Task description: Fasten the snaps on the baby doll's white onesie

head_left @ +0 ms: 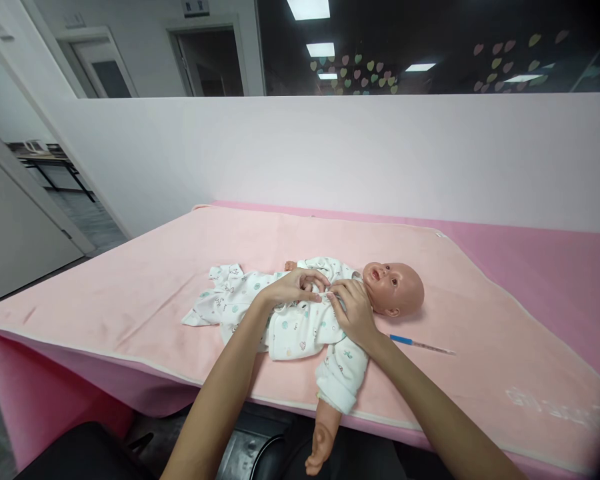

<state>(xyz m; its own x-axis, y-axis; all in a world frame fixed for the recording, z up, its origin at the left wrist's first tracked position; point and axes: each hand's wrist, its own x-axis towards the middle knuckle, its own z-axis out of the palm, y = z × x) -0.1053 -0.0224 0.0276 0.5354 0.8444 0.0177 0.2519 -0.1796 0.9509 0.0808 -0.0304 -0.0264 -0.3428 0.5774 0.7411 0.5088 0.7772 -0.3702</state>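
Pink padding is covering the table [130, 280] where we are working. Our left hand [293, 287] and right hand [353, 310] are both pinching the front of the romper [290, 327] at the chest of the doll [395, 287], fingers curled on the cloth. One doll arm [325, 433] is hanging over the near edge, so tugging could be dragging the doll off. Our right forearm could be knocking the thermometer [420, 345] lying just beside it.

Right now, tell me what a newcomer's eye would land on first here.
A baby doll in a white printed suit lies across the pink towel, head to the right. Both hands, left hand and right hand, meet on its chest. A thermometer lies beside the head.
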